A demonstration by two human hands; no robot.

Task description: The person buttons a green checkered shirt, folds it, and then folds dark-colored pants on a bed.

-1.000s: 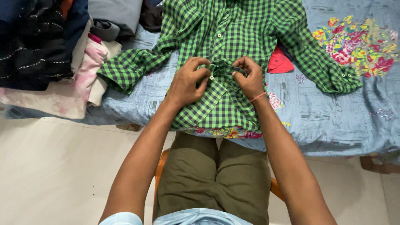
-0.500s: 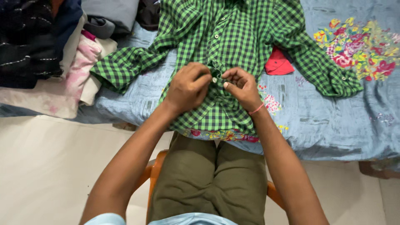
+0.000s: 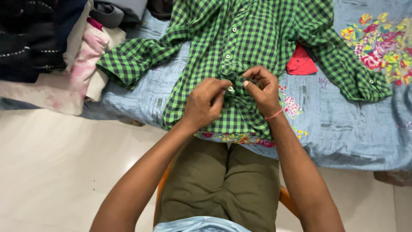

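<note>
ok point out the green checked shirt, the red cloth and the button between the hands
green checked shirt (image 3: 253,30): head view, on the chest panel right of the button row.
red cloth (image 3: 300,63): head view, on its middle, beside the shirt.
button (image 3: 230,89): head view, on its white face, at the left hand's (image 3: 206,103) fingertips.

Single head view, looking steeply down — close over bed edge (image 3: 343,150)

Matt woven cloth of the green checked shirt (image 3: 253,38), pinched between the fingers of both hands, with a small glossy white button (image 3: 230,89) at the fingertips; beneath the fingers, a soft matt blue printed bedsheet (image 3: 343,129); well below them, a smooth, faintly glossy pale floor (image 3: 56,172).
</note>
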